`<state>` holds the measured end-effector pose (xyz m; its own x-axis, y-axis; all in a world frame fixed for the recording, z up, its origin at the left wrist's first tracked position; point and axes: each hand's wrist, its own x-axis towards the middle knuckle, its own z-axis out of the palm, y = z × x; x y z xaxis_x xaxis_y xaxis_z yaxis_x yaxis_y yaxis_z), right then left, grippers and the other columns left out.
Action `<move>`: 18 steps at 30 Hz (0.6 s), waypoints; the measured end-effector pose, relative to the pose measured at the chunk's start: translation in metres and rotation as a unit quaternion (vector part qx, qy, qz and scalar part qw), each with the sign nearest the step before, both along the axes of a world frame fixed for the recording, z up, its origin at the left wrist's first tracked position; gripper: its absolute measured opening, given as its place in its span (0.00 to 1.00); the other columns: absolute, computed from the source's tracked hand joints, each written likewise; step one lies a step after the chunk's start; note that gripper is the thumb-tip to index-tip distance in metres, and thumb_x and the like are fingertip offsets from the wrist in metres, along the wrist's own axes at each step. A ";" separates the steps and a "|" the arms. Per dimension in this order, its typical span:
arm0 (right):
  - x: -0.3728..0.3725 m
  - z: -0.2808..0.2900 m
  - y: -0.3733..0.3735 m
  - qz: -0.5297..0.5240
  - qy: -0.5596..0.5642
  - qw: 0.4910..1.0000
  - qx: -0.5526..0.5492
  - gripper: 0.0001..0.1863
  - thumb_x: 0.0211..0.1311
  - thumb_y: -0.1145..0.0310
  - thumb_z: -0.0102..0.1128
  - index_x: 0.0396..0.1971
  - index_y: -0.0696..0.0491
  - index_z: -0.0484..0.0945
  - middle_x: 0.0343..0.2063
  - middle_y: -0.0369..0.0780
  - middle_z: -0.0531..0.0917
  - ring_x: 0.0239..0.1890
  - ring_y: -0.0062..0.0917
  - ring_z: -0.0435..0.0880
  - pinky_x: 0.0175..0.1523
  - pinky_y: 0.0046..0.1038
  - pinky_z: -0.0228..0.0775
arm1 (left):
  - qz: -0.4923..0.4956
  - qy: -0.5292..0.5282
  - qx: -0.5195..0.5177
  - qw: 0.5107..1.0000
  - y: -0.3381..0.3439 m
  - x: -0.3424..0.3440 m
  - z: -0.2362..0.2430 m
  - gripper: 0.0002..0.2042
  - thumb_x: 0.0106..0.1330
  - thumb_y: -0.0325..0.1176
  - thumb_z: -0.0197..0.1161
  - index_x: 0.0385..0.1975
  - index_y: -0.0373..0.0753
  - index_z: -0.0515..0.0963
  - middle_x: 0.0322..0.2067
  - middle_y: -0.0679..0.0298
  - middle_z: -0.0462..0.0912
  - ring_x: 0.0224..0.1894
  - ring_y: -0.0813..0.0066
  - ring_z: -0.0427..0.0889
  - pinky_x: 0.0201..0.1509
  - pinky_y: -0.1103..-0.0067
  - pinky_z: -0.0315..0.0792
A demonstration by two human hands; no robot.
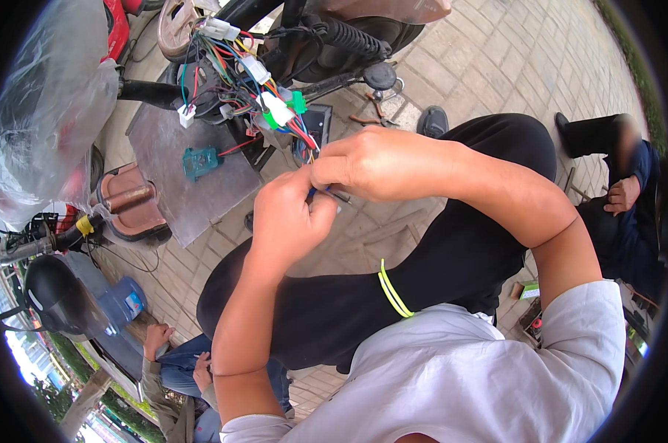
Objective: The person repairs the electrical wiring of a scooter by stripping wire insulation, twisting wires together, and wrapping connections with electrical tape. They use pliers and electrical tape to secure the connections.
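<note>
My left hand [288, 215] and my right hand [378, 164] meet in front of me, both closed in a pinch on thin wires. A bundle of coloured wires [298, 131] runs down to my fingers from an opened electric scooter or bike. White plug connectors [277, 109] and a green connector [297, 102] hang along the bundle. A bit of blue and a short dark end [341, 196] show between my fingers. My fingertips hide the exact spot where the wires come together.
Red-handled pliers [374, 112] lie on the paving beyond my right hand. A teal box [199, 163] rests on the scooter's footboard [219, 199]. Clear plastic sheeting [42, 111] covers the handlebar side. Other people sit at lower left and far right; a black helmet [53, 294] is at left.
</note>
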<state>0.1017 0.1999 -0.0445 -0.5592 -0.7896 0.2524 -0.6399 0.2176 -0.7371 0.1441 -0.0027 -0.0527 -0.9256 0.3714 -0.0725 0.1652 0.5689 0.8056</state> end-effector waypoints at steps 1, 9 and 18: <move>0.000 0.001 -0.001 -0.003 -0.010 1.000 -0.011 0.10 0.53 0.76 0.65 0.35 0.55 0.74 0.28 0.42 0.80 0.31 0.42 0.82 0.33 0.40 0.75 | 0.004 0.009 -0.002 1.000 0.000 0.000 0.000 0.07 0.50 0.28 0.58 0.28 0.36 0.78 0.22 0.49 0.79 0.28 0.46 0.79 0.33 0.61 0.73; -0.015 0.013 0.014 -0.024 -0.069 0.997 0.002 0.18 0.48 0.73 0.74 0.37 0.55 0.74 0.25 0.41 0.78 0.29 0.38 0.81 0.33 0.35 0.73 | 0.097 -0.195 0.201 0.955 -0.019 0.000 0.020 0.06 0.60 0.28 0.51 0.26 0.34 0.74 0.20 0.70 0.71 0.24 0.85 0.69 0.27 0.79 0.64; -0.014 0.000 0.030 -0.045 -0.020 0.991 0.125 0.16 0.53 0.63 0.73 0.35 0.56 0.79 0.31 0.41 0.81 0.38 0.38 0.82 0.44 0.37 0.75 | 0.102 -0.278 0.514 0.805 -0.030 -0.003 0.002 0.12 0.64 0.42 0.53 0.31 0.38 0.66 0.24 0.66 0.60 0.32 0.72 0.62 0.40 0.77 0.60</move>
